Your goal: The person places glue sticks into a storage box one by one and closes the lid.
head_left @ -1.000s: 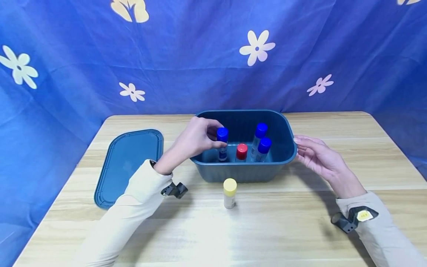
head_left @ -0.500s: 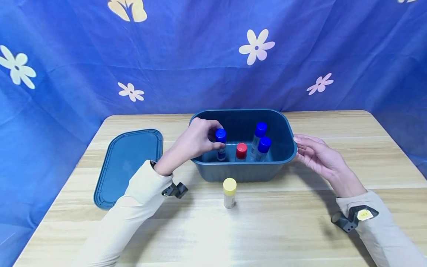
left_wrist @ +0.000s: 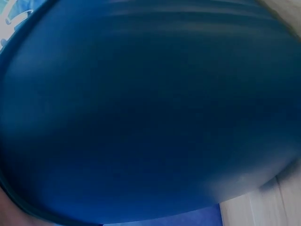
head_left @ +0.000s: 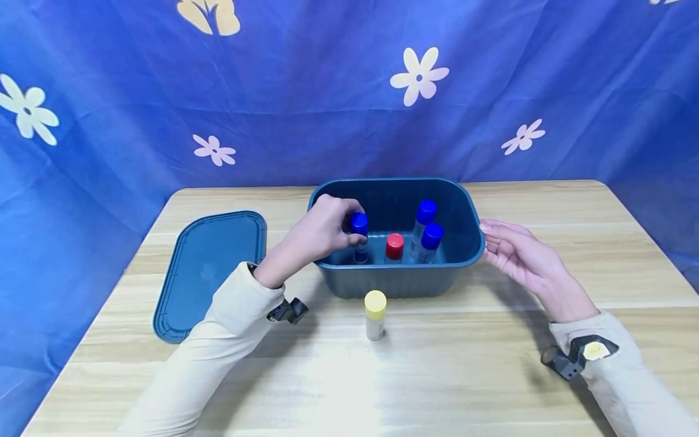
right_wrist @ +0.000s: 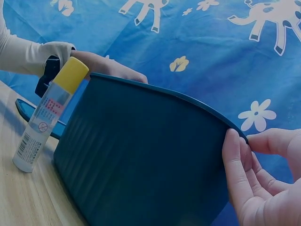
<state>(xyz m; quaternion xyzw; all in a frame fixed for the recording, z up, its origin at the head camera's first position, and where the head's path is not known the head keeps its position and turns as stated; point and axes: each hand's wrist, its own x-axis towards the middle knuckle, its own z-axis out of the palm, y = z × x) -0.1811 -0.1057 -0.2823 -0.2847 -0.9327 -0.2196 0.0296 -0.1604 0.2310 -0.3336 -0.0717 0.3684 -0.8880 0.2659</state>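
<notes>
My left hand reaches over the left rim of a dark blue plastic bin and grips an upright glue bottle with a blue cap inside it. To the right in the bin stand a red-capped bottle and two more blue-capped bottles. At the bin's right end, my right hand pinches the rim between thumb and fingers, seen closely in the right wrist view. In front of the bin stands a yellow-capped glue bottle, clear and labelled. The bin's wall fills the left wrist view, hiding the left fingers.
A flat blue lid lies on the wooden table at the left, partly behind the left forearm. A blue curtain with flowers hangs behind the table's back edge.
My left hand has shifted the blue-capped glue bottle slightly left inside the bin, away from the red-capped one. My right hand stays at the bin's rim.
</notes>
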